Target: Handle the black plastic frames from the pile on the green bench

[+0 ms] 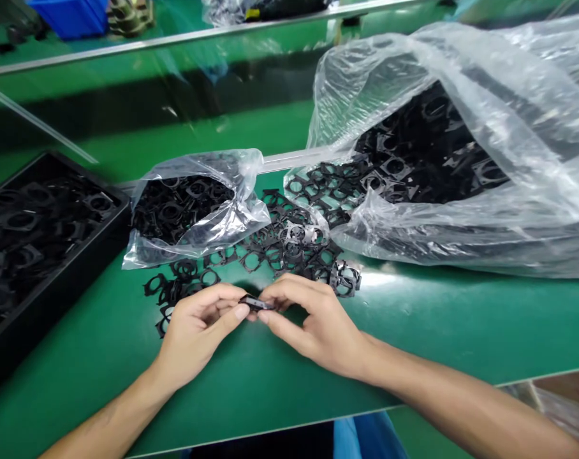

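Note:
Both my hands meet over the green table (437,325), pinching one small black plastic part (257,303) between them. My left hand (198,328) grips its left end with thumb and fingers closed. My right hand (308,319) holds the right end, fingers curled. Just beyond my hands lies a loose pile of black ring-shaped parts (251,258) spread on the mat.
A small clear bag of black parts (194,204) lies behind the pile. A large clear bag (461,146) full of the same parts fills the right. A black tray of parts (36,236) sits at the left. A blue bin (74,16) stands at the far back.

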Available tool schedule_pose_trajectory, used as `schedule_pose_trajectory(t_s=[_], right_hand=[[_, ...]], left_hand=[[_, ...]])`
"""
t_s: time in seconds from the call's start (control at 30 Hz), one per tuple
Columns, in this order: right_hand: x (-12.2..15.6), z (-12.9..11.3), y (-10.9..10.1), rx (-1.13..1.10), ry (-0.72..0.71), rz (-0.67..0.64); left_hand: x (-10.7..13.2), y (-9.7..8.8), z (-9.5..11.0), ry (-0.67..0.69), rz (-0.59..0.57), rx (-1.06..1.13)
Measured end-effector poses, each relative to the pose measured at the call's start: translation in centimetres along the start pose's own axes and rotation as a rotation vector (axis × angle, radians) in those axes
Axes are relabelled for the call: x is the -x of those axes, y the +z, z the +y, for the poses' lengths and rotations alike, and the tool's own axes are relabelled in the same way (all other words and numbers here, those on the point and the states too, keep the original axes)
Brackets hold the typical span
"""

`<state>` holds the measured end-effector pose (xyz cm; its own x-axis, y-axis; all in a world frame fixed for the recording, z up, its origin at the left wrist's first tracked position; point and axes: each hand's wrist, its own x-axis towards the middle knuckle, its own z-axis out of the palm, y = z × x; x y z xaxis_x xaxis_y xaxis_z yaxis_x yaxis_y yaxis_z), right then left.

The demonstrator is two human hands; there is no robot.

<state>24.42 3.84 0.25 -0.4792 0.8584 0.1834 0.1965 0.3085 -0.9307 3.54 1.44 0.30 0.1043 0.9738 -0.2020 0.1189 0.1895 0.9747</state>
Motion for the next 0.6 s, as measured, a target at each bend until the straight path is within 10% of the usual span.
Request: schedule_pose_trajectory(t_s=[0.6], right_hand=[[-0.37, -0.03, -0.11, -0.075, 0.028, -0.006]], left_hand=[[0.13, -0.27, 0.01, -0.018, -0.013, -0.05]])
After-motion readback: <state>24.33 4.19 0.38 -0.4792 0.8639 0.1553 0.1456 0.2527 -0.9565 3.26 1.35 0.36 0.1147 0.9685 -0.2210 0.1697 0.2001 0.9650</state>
